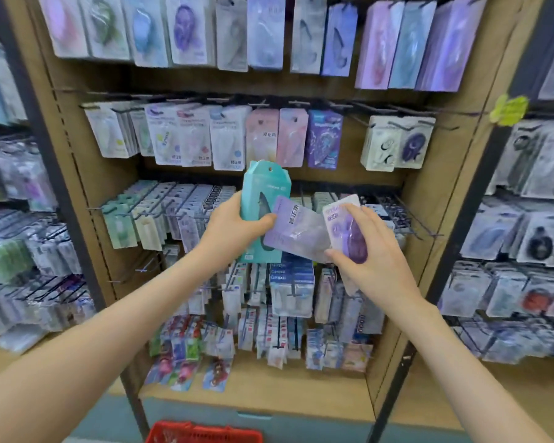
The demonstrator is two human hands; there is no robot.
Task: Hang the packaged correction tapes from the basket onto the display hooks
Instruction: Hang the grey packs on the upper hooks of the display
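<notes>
Centre of view, in front of the middle rows of the brown display rack (429, 193): both hands are up and loaded. Left hand (234, 227) grips a teal pack (261, 193), fingers wrapped round its left edge and thumb across the front; the pack is upright, with its hang hole at the top. A lilac pack (298, 233) lies tilted across the lower right of the teal pack, overlapping it. The left thumb tip touches its left end and the right thumb sits at its lower right corner; cannot tell which hand carries it. Right hand (378, 260) holds a white-and-purple pack (339, 215), fingers curled over the dark purple dispenser on its front and thumb below. This pack leans slightly left and sits just beside the right end of the lilac one. None of the three is on a hook; all are held clear of the rack face. Bare display hooks (413, 219) stick out right of the hands, in the same row. The rows above, below and left are packed with hung correction tapes. Red basket (202, 433) is at the near bottom edge, on the floor below the left forearm, well apart from the hands; contents not visible. Yellow tag (509, 110) is on the far right upright.
</notes>
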